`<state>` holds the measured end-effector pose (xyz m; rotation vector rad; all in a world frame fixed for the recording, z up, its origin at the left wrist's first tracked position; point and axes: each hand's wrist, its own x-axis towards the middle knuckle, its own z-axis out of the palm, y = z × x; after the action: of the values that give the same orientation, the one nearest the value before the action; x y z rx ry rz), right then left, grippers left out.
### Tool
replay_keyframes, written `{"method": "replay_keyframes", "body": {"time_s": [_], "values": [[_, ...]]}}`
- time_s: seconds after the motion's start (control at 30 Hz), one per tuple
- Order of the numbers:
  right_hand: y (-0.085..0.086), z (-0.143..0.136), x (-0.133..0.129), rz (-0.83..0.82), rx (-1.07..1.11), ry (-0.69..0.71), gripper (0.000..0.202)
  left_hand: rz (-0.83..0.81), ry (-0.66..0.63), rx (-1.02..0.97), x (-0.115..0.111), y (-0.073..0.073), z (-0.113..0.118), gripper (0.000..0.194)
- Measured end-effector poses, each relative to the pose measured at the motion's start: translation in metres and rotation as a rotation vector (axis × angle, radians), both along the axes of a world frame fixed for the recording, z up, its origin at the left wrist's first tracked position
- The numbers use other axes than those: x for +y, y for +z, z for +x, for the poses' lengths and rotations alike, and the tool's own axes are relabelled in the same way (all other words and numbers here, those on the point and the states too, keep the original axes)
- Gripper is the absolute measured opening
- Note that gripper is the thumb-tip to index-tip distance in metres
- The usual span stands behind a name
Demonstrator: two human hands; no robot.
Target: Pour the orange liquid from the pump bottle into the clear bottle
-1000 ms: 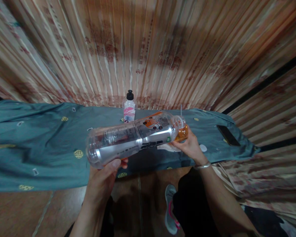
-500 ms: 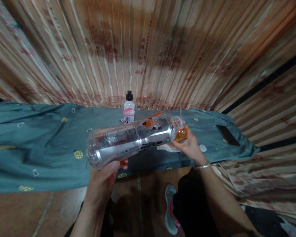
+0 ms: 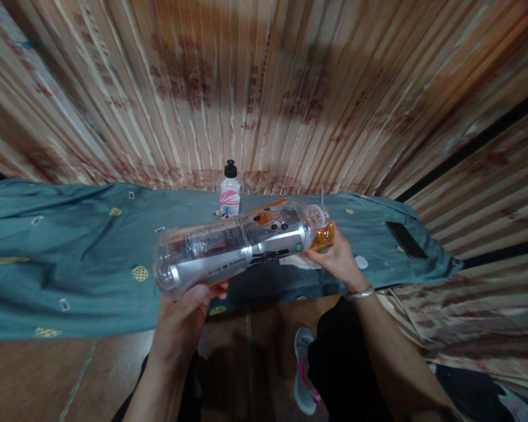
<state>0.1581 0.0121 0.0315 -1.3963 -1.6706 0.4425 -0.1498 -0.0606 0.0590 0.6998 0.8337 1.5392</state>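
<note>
My left hand [image 3: 189, 313] grips a large clear plastic bottle [image 3: 233, 246] near its base, from below. The bottle lies nearly level in the air, its neck pointing right and slightly up, with a silver and orange label. At its mouth, my right hand [image 3: 334, 258] holds a small container of orange liquid [image 3: 323, 236]. The bottle's neck overlaps this container, so I cannot tell whether they touch. Behind them stands a small clear squeeze bottle [image 3: 230, 193] with a black cap and a pink and white label.
A green patterned cloth [image 3: 83, 252] covers the long table. To the right lie a dark phone [image 3: 406, 239] and a white round piece [image 3: 361, 262]. A white paper [image 3: 297, 261] sits under the hands. Pleated curtains [image 3: 246, 88] hang behind.
Almost nothing differs. Both hands keep their hold, and the bottle stays at nearly the same tilt and place.
</note>
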Motion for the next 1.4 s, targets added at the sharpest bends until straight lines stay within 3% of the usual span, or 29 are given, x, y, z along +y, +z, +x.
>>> {"method": "replay_keyframes", "body": {"time_s": [0.27, 0.9, 1.4], "values": [[-0.001, 0.0, 0.0, 0.001, 0.013, -0.012, 0.078, -0.03, 0.036, 0.006, 0.001, 0.003, 0.003, 0.065], [-0.004, 0.002, 0.002, 0.009, 0.014, 0.001, 0.077, -0.045, 0.039, 0.023, 0.002, 0.003, 0.003, 0.052], [-0.003, 0.002, 0.001, -0.007, 0.022, -0.003, 0.074, -0.132, 0.101, 0.052, 0.003, 0.018, 0.011, 0.045]]}}
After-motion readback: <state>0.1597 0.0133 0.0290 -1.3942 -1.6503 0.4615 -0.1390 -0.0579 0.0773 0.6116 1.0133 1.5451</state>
